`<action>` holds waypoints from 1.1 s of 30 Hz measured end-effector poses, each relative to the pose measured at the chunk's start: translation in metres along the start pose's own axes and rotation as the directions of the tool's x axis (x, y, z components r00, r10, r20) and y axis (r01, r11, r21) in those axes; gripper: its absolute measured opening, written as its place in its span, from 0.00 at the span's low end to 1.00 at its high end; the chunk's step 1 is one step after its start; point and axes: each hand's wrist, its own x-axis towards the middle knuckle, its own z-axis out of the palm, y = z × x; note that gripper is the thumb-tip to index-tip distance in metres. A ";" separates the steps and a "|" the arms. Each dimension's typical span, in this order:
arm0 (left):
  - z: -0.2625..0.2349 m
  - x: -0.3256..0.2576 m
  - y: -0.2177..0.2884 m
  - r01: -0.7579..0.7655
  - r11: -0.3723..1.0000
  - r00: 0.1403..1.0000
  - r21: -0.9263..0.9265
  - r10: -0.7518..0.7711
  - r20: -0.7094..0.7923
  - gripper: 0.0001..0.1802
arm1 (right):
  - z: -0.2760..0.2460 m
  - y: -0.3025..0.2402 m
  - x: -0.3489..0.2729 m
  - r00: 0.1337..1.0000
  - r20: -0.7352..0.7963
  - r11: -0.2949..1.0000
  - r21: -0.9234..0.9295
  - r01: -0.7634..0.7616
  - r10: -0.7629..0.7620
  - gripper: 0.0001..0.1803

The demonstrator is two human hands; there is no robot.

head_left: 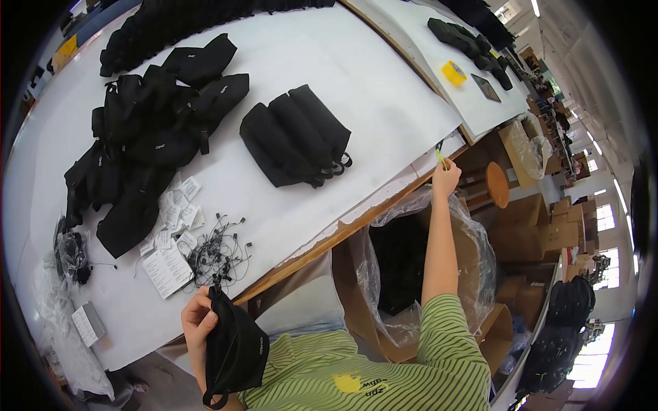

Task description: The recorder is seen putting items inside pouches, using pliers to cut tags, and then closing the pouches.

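My left hand [197,322] is closed on a black fabric pouch [236,346], gripping it near its top end in front of my body. A loop hangs from the pouch's lower end. With my arm stretched out to the right, my right hand [447,178] is closed around the yellow-green handles of small scissors [439,155] by the table's edge. Close beyond my left hand lie a tangle of black tag strings [221,250] and several white printed tags [166,271]. Three or so similar black pouches [295,137] lie side by side mid-table.
A heap of black pouches [147,137] covers the left of the white table [384,116]. Below the wooden edge stands a carton lined with clear plastic [480,240], dark goods inside. A yellow tape roll [453,73] and a round wooden stool [497,185] are to the right.
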 end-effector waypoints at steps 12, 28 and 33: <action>0.007 -0.001 -0.001 0.108 0.994 0.994 0.013 -0.108 -0.029 0.10 | 0.038 0.012 0.036 0.923 0.349 0.931 -0.256 0.260 -0.161 0.29; 0.029 0.010 0.020 0.137 0.982 0.989 -0.133 -0.143 -0.035 0.05 | 0.045 0.120 0.097 0.811 0.531 0.931 0.104 -0.349 0.245 0.15; 0.016 -0.012 0.026 0.171 0.953 0.984 -0.251 -0.179 -0.006 0.05 | 0.018 0.101 0.045 0.754 0.644 0.528 0.600 -0.601 0.127 0.14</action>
